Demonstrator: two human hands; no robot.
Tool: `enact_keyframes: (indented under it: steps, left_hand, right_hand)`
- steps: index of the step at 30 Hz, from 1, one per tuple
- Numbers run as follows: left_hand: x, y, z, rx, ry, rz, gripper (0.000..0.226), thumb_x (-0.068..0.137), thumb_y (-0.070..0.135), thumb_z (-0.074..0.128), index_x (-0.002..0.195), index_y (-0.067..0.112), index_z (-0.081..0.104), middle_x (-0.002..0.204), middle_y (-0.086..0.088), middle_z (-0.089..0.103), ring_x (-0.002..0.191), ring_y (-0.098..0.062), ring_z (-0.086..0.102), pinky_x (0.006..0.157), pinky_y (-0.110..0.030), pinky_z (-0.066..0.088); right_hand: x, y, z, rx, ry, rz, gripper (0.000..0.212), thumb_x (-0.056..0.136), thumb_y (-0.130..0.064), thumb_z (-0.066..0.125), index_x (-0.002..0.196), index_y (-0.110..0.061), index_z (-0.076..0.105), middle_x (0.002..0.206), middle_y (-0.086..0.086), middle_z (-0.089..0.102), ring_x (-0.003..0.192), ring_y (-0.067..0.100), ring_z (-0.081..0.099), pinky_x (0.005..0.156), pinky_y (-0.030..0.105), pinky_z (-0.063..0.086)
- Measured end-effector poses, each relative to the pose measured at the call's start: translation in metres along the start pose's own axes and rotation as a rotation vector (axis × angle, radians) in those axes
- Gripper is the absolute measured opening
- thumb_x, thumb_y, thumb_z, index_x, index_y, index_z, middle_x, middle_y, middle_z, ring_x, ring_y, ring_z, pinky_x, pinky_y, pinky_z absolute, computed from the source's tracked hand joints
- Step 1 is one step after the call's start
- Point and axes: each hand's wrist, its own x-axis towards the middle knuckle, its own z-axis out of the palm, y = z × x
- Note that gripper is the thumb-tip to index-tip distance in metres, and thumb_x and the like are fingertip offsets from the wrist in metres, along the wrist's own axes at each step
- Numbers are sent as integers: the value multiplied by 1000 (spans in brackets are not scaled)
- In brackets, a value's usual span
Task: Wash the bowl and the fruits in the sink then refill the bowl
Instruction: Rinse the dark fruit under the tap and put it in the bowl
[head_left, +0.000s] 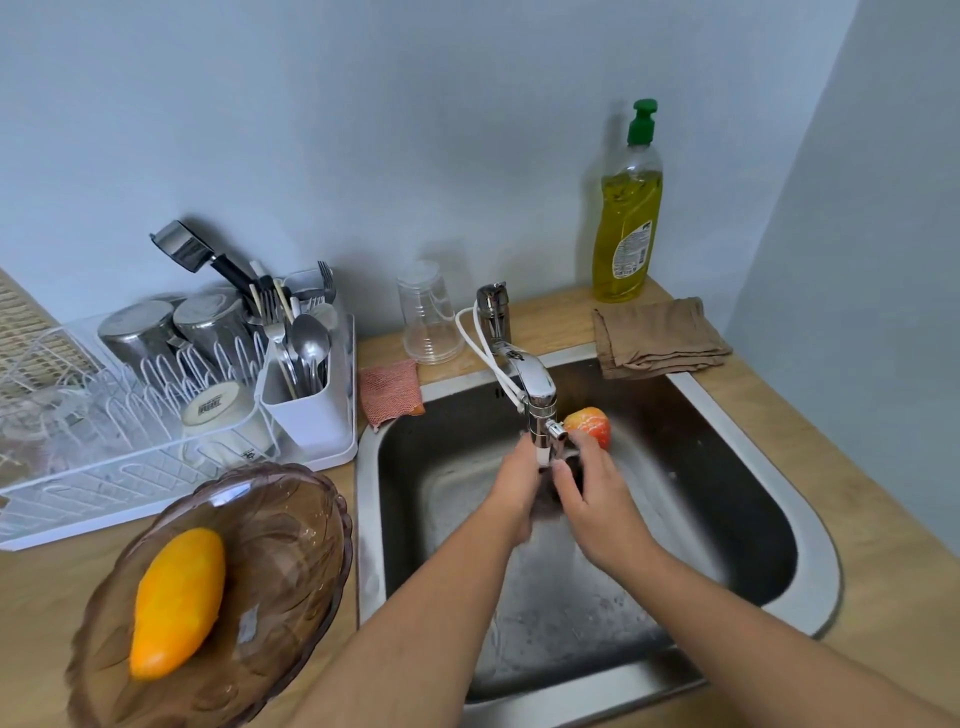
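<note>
Both hands are inside the square stainless-steel sink (810, 525), raised under the spout of the chrome swivel faucet (535, 384), with a dark rounded item (550, 499) between them; it is too blurred to identify. The right hand (597, 504) has its grip curled around that item, thumb up near the spout. The left hand (514, 483) is against the item's other side, but motion blur hides its fingers, so I cannot tell how its grip is set. Just behind the spout, within the sink, is a red-and-yellow round fruit (592, 421). The brown translucent scalloped bowl (291, 519) stands on the light wooden table (857, 467) left of the sink, with a long yellow-orange mango (176, 603) lying in it. A small pale sticker on the bowl cannot be read. At the back right corner stands a clear bottle of yellow-green dish soap with a green pump cap (626, 218); its label print is too small to read. A folded brown cloth (660, 338) lies beside it, overhanging the sink edge. A pink mesh scrubber (389, 389) rests at the sink's back left corner, next to an upturned clear plastic cup (428, 317). The white wire dish rack (104, 467) holds steel tumblers (140, 332), a cutlery caddy (306, 410) and a white mug (223, 415) whose base mark is illegible.
</note>
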Motion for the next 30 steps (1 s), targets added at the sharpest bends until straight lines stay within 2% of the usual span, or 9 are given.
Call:
enact_keyframes:
  steps: [6,9,12,16,18,21,24,28,30]
  left_hand:
    - [4,-17,18,124,249,124,27,94,40,40,79,22,53,88,-12,62,74,-30,63,58,-44,59]
    - [5,-23,11,14,191,52,33,92,46,39,86,21,60,85,-10,65,66,-24,61,48,-29,54]
    - [9,-24,2,-153,90,-116,52,89,61,36,95,19,67,93,-10,71,86,-26,67,70,-35,58]
    - [5,-36,2,154,395,218,36,96,49,35,97,23,60,98,-17,66,83,-35,67,51,-32,54]
    - [3,-39,0,137,372,265,34,97,48,36,100,23,59,98,-16,66,78,-32,68,45,-26,51]
    - [2,-25,-6,-96,174,-37,39,91,51,40,99,20,63,96,-9,71,80,-23,68,53,-29,54]
    - [2,-20,-7,-35,143,-130,46,87,57,42,86,17,65,69,-6,65,60,-20,61,47,-23,46]
    - [-3,-41,0,341,361,446,18,88,43,52,83,26,56,79,-4,63,71,-16,59,59,-29,50]
    - [-5,-43,-1,378,330,512,13,91,38,52,86,26,54,84,-4,62,77,-17,59,59,-24,46]
  right_hand:
    - [31,-2,-11,101,-49,326,31,97,-39,33,78,-27,54,78,5,57,65,19,53,55,29,42]
    - [22,-5,-14,-80,-61,143,26,96,-38,37,101,-22,57,93,4,59,76,19,56,66,32,45]
    - [9,-1,-8,-305,-83,-98,24,95,-36,42,116,-27,50,105,1,54,90,22,55,77,35,46]
    - [33,-17,-9,83,-181,244,29,98,-25,35,71,-24,48,73,2,54,65,20,53,53,32,45]
    - [36,-25,-11,113,-222,308,32,98,-23,32,69,-21,46,70,5,52,59,21,50,47,28,40]
    - [20,-18,-3,-143,-155,78,24,97,-33,34,89,-23,55,91,5,60,84,24,57,74,36,48]
    - [11,-5,4,-296,-115,-71,35,97,-39,29,110,-23,56,99,5,61,90,24,57,79,39,49]
    - [36,-1,-3,190,-187,520,37,95,-36,31,79,-16,57,71,11,58,57,24,50,46,29,44]
    - [34,-5,-6,198,-230,547,36,97,-33,31,78,-15,55,67,10,52,52,23,47,44,24,37]
